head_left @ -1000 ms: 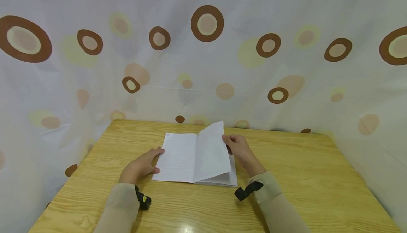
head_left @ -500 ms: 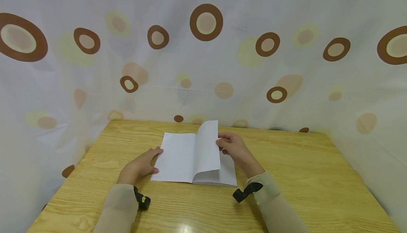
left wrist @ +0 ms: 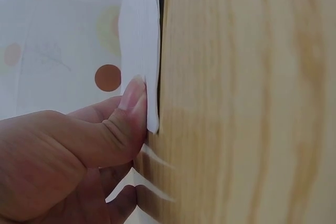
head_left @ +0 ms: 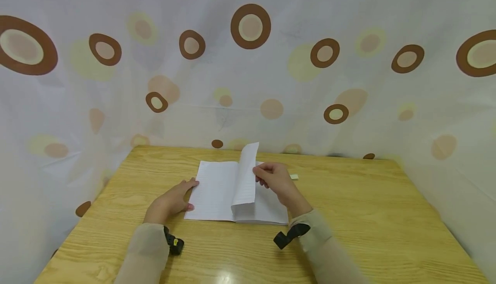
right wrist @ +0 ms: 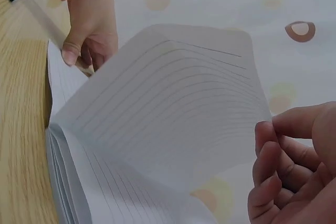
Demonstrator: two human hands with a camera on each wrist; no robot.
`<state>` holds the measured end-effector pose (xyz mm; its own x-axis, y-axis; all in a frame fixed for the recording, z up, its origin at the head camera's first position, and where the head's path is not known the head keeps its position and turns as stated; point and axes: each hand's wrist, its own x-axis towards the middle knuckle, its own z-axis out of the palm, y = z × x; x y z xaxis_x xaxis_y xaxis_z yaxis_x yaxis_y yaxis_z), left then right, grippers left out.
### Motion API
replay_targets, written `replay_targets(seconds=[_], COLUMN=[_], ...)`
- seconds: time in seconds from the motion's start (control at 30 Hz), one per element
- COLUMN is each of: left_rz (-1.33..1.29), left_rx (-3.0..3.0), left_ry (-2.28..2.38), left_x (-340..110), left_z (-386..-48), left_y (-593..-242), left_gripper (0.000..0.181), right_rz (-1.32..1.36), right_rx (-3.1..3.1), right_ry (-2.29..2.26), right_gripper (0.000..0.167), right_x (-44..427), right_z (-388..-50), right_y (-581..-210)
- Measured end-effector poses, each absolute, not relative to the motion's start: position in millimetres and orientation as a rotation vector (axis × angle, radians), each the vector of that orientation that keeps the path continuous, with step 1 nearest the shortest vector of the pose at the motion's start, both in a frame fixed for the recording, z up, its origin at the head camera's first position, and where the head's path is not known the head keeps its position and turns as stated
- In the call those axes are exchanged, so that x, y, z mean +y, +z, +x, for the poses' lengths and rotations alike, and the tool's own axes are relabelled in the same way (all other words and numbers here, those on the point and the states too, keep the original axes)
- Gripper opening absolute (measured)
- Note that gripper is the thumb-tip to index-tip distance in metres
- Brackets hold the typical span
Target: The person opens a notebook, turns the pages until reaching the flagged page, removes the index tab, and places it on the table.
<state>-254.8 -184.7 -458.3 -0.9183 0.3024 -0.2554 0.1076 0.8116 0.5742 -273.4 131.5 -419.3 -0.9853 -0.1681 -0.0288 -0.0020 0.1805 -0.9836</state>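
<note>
An open lined notebook (head_left: 215,189) lies on the wooden table. At its left edge, my left hand (head_left: 170,202) rests with thumb and index fingertip on the left page. In the left wrist view, the thumb (left wrist: 118,129) presses down beside the notebook's near edge (left wrist: 142,35), other fingers touching the table. My right hand (head_left: 277,183) pinches the outer edge of one raised page (head_left: 245,180) between thumb and index finger. That page (right wrist: 173,93) stands up and bows in the right wrist view, its ruled lines showing, and more pages (right wrist: 115,187) lie beneath it.
Behind the table (head_left: 368,215) hangs a pale curtain (head_left: 286,73) with brown and yellow circles. A small pale piece (head_left: 294,177) shows just right of my right hand. Each wrist wears a black strap with a camera.
My right hand has moved left with the page, which has gone from leaning right to standing nearly upright. More of the page beneath shows. The left hand has stayed in place.
</note>
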Motion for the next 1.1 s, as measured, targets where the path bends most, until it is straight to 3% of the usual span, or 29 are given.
replay_targets(seconds=[1.1], left_rz=[0.378], left_rx=[2.591], left_ry=[0.851], left_x=[-193], left_z=[-258], left_y=[-456], left_gripper=[0.077], right_rz=[-0.202], right_rx=[2.317], right_ry=[-1.883], right_gripper=[0.013], right_x=[94], right_z=[-263], right_y=[-445])
